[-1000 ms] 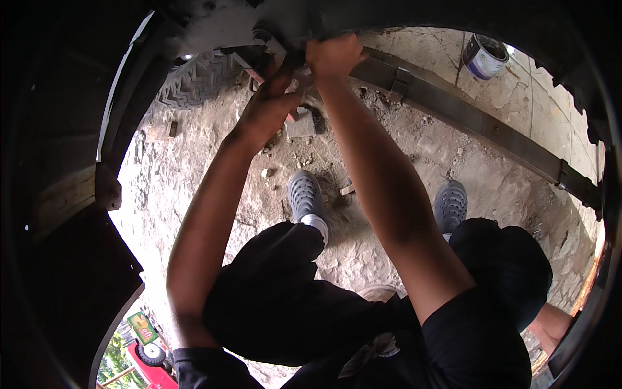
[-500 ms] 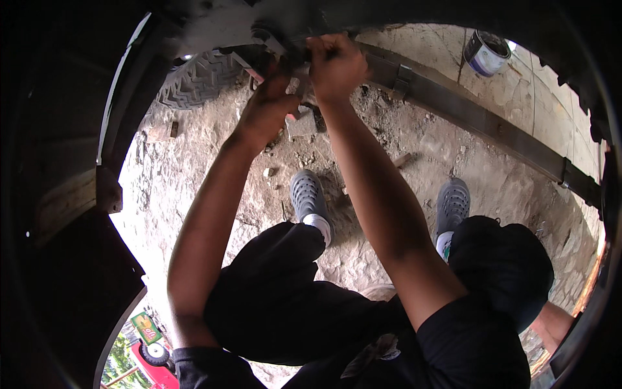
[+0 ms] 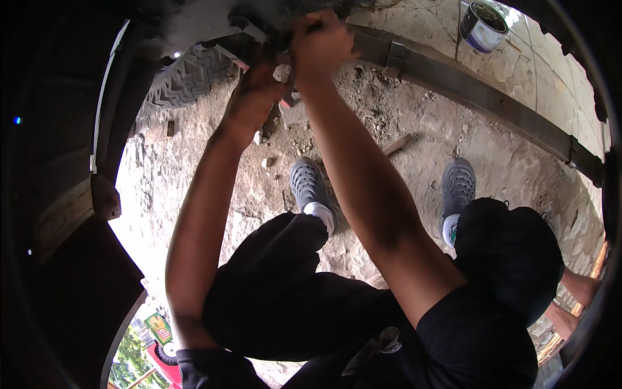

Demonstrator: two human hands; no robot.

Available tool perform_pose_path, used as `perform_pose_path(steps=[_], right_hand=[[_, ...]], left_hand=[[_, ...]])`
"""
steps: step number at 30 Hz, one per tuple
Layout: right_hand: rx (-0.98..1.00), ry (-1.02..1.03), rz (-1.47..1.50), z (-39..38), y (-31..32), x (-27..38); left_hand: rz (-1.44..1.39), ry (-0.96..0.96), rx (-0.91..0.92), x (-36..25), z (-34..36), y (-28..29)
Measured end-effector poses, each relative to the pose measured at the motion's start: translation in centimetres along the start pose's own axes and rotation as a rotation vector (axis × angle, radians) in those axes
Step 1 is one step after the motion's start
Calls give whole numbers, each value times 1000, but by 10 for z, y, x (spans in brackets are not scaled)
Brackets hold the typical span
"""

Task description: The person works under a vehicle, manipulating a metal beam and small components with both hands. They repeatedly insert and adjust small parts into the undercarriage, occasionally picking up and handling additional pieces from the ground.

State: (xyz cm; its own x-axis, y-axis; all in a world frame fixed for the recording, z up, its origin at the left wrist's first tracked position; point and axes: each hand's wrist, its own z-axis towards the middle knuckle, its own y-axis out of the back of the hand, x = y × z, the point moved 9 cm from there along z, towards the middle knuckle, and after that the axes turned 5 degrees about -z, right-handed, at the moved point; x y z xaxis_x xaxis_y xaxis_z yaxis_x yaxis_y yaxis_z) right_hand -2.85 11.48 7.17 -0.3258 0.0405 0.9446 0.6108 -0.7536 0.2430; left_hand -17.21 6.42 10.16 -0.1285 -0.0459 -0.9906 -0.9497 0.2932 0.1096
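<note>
Both my arms reach up to the dark underside of a vehicle, where a round bolted joint (image 3: pixel 243 24) shows on a metal part. My left hand (image 3: pixel 251 100) is closed just below this joint, next to a red piece (image 3: pixel 287 102). What its fingers hold is in shadow and cannot be made out. Higher and to the right, my right hand (image 3: pixel 322 47) is curled against the dark metal. It is slightly blurred, and whatever it grips is hidden behind the fingers.
A long metal beam (image 3: pixel 466 87) with clamps runs rightward from my hands. Beyond it stands an open paint can (image 3: pixel 484 29). A treaded tyre (image 3: pixel 188 78) is at the upper left. Stones and a wood piece (image 3: pixel 396 144) lie on rough ground near my shoes. Another person's bare feet (image 3: pixel 576 288) show lower right.
Both hands have shifted slightly up and left in the picture, as has the surrounding scene. More of the other person's feet shows at the lower right.
</note>
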Motion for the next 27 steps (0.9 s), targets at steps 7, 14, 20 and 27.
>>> perform_pose_path(steps=[7, 14, 20, 27], right_hand=[[-97, 10, -51, 21, -10, 4], [-109, -6, -89, 10, -11, -8], [-90, 30, -112, -3, -1, -7], [-99, 73, -38, 0, -8, -11]], left_hand=[[175, 51, 24, 12, 2, 18], [214, 7, 14, -4, 3, -2], [99, -8, 19, 4, 2, 1], [296, -19, 32, 11, 4, -1]])
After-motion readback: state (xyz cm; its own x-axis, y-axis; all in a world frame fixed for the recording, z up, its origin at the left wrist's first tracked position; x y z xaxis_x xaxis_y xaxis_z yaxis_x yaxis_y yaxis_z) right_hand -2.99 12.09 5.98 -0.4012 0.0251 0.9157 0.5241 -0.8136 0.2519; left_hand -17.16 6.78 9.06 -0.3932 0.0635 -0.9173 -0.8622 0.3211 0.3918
